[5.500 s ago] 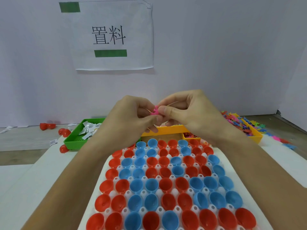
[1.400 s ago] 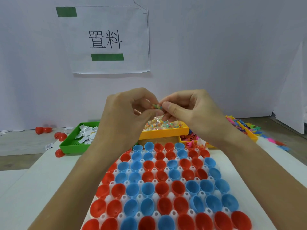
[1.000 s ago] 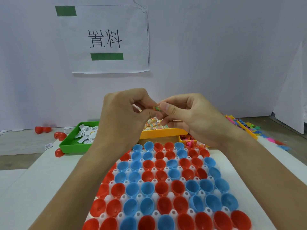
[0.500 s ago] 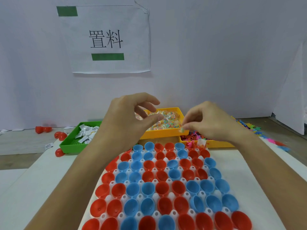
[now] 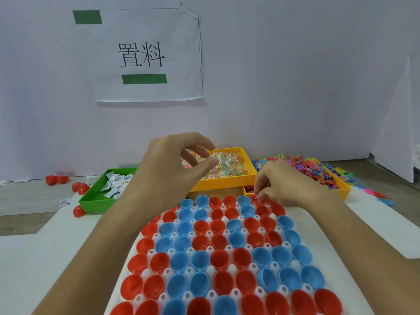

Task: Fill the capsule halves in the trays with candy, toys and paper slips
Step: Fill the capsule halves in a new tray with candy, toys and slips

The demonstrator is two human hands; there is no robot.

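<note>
Around my hands the counter [image 5: 34, 258] is crowded: a green plastic bin of folded white paper slips [image 5: 106, 192] far left, a yellow plastic bin of clear-wrapped candy [image 5: 227, 178] behind the middle, and a second yellow bin heaped with small coloured plastic toys [image 5: 336, 185] to the right, with loose red capsule halves [image 5: 78, 187] lying beside the green bin. My left forearm covers the far-left corner of the white tray of red and blue capsule halves [image 5: 222, 253]. My left hand [image 5: 172, 169] hovers released above the candy bin, fingers loosely spread. My right hand [image 5: 281, 185] has dropped from mid-air to the tray's far right corner since half a second ago, pinching a small pink toy [image 5: 255, 197] just over a capsule half.
</note>
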